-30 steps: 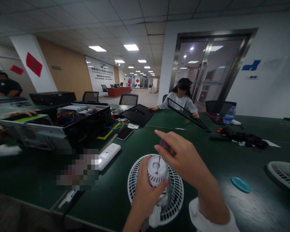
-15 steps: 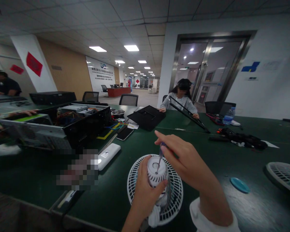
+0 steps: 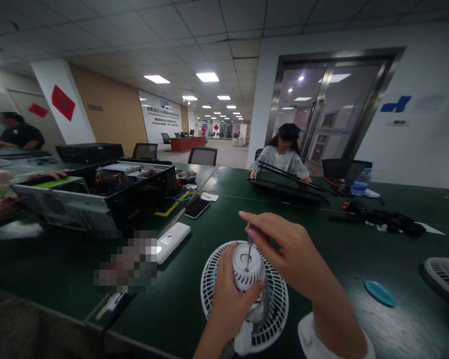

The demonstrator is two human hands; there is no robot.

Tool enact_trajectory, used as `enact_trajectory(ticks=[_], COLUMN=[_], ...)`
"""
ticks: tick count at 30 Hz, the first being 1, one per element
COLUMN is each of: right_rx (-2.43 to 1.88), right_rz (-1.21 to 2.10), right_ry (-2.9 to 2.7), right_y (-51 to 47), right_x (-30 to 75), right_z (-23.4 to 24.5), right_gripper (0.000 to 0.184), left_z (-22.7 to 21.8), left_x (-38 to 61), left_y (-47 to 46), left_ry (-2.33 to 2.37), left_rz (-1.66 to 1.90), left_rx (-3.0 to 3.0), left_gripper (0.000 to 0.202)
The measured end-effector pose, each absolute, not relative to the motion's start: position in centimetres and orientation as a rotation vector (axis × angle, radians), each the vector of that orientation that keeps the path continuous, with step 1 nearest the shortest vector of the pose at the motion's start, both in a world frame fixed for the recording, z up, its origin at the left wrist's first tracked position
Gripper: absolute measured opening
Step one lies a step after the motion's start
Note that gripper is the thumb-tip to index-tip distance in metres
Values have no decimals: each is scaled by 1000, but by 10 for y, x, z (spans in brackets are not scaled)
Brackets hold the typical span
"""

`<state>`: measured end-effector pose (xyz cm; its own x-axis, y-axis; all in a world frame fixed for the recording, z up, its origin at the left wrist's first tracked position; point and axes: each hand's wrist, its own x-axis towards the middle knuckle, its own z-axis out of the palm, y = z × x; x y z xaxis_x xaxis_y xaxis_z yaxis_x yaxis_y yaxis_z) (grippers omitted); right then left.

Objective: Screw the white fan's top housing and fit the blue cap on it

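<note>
My left hand point(image 3: 230, 304) is wrapped round the white motor housing point(image 3: 248, 267) of a small fan, which stands on its round white grille point(image 3: 275, 309) on the green table. My right hand point(image 3: 288, 247) pinches a thin screwdriver point(image 3: 250, 249) by its handle. The metal tip reaches into the hole on top of the housing. A white sleeve cuff shows at my right wrist.
A white power bank point(image 3: 172, 241), a phone point(image 3: 197, 208) and an open computer case point(image 3: 97, 197) lie to the left. A teal disc point(image 3: 380, 293) and another fan grille point(image 3: 447, 279) lie right. A person across the table handles a laptop point(image 3: 288, 189). Another person sits far left.
My hands have stayed on the fan and screwdriver, the right hand shifting slightly. The person opposite has lowered the laptop parts flat on the table. The view has shifted a little.
</note>
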<state>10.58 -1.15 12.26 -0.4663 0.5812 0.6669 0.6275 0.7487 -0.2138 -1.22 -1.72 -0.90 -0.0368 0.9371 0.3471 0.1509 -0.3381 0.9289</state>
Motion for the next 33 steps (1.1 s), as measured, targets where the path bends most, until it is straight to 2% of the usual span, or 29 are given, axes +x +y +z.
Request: enact_trajectory(ticks=[4, 7, 10, 13, 22, 27, 33], right_rx=[-1006, -1107, -1131, -1030, -976, -1029, -929], right_rz=[-284, -360, -273, -138, -156, -323, -182], right_ry=[-2160, -2154, -2182, -2237, -2145, -2108, -2134], right_y=[-6, -2, -3, -6, -9, -6, -11], right_x=[103, 103, 106, 110, 104, 105, 109], right_z=[118, 116, 117, 120, 120, 119, 123], right_gripper=[13, 23, 37, 40, 15, 21, 26], left_z=[-10, -11, -12, -13, -10, -12, -15], left_x=[-12, -12, -12, -13, -12, -12, -12], left_y=[-16, -16, -17, -17, -17, -17, -14], left_ry=[1178, 1175, 1185, 1189, 1179, 1180, 1180], left_rz=[1451, 1447, 1443, 1422, 1440, 1442, 1439], left_rx=[1534, 1531, 1523, 1526, 1542, 1542, 1567], left_gripper=[67, 68, 68, 69, 66, 67, 67])
